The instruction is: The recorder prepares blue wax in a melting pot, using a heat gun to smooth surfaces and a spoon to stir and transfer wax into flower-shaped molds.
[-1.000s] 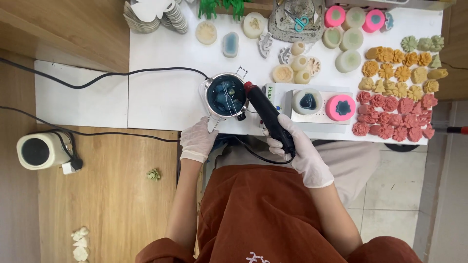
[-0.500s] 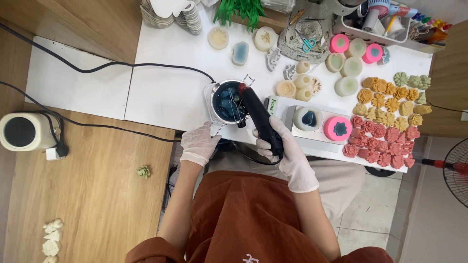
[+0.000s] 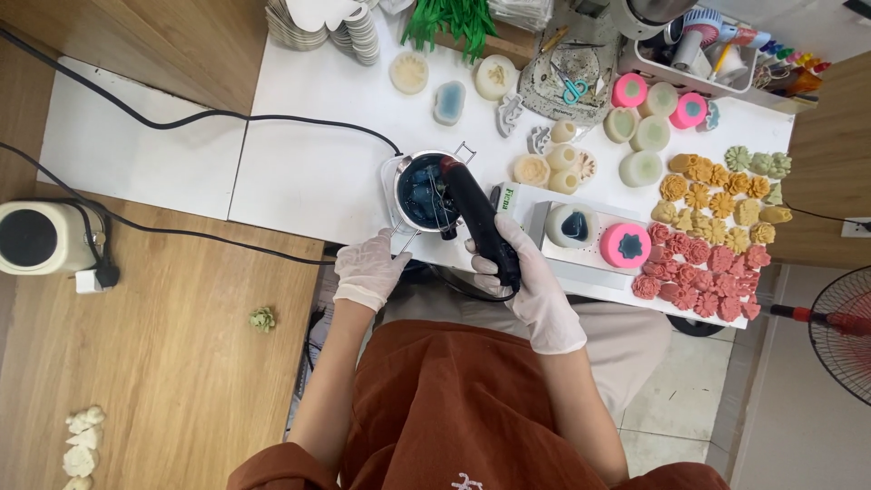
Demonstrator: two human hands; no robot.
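Observation:
Both my hands wear white gloves. My right hand (image 3: 531, 272) grips a black heat gun (image 3: 481, 220) with a red tip, its nozzle pointed into a small metal pot (image 3: 423, 193) of dark blue wax. My left hand (image 3: 367, 269) holds the pot's wire handle at the table's front edge. The pot stands on the white table (image 3: 308, 172). Just right of the gun, a white tray (image 3: 590, 259) carries a white mould (image 3: 572, 225) and a pink mould (image 3: 626, 244), each filled with blue.
Rows of red, orange and green flower-shaped pieces (image 3: 717, 218) lie at the right. Round moulds (image 3: 640, 127), scissors (image 3: 572, 86) and stacked paper cups (image 3: 318, 27) sit at the back. A black cable (image 3: 209, 118) crosses the table. A white speaker (image 3: 36, 238) stands on the wooden bench; a fan (image 3: 844, 327) stands at right.
The view shifted slightly as my head moved. The heat gun's nozzle has swung further over the pot. My left hand stays on the handle.

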